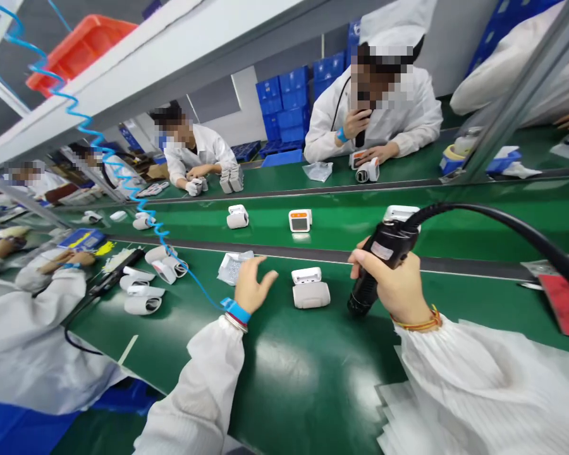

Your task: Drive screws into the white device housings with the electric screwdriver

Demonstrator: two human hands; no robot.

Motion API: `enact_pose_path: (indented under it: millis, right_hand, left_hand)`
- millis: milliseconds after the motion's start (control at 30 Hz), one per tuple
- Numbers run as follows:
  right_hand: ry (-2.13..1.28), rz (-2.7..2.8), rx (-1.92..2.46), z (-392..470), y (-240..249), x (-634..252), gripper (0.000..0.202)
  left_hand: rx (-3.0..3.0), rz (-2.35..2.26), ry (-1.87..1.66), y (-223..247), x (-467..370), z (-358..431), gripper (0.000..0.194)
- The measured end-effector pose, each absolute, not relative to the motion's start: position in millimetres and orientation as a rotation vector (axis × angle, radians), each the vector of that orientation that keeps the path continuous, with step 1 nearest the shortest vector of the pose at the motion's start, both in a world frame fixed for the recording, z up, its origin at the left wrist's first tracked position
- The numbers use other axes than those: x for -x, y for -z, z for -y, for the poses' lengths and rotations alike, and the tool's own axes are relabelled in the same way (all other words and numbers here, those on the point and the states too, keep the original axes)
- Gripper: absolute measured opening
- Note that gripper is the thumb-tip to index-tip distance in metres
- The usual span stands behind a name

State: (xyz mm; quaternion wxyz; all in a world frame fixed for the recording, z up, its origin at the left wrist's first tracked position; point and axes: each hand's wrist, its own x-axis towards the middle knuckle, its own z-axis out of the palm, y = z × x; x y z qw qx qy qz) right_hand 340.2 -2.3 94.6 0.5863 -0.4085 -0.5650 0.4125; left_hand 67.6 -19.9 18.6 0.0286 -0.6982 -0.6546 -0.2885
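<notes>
Glossy green surface (308,385) stretches broadly below the hands, bounded ahead by a dark rail (275,249) and the conveyor belt (270,220). On it, between both hands and touching neither, lies a white wrist blood-pressure monitor (311,293) with a curled grey cuff. The left hand's (253,287) grip is released, fingers spread near a plastic bag (228,270); the right hand's (401,284) grip clasps a tilted black electric screwdriver (389,243). A blue coiled cord (126,177) hangs across the left side.

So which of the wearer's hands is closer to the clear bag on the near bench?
Left. The left hand, open, is at the right edge of the clear bag, contact unclear; the right hand is farther right, past the white device, gripping a black tool.
</notes>
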Motion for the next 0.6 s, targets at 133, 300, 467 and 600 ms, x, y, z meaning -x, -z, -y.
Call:
enact_pose_path:
  millis: [133,300,467,600]
  right_hand:
    - [-0.957,1.342,0.95,5,-94,-340,0.025]
    - [-0.954,1.37,0.907,6,-91,-341,0.024]
    - [-0.974,1.375,0.826,6,-90,-344,0.02]
    - [-1.001,1.294,0.69,11,-103,-349,0.014]
  left_hand:
    - [1.671,2.324,0.428,-22,-24,16,0.024]
    - [1.676,2.361,0.306,-9,-13,12,0.02]
    - [1.641,2.362,0.289,-10,-15,11,0.025]
    - [1.619,2.351,0.278,-11,-14,13,0.032]
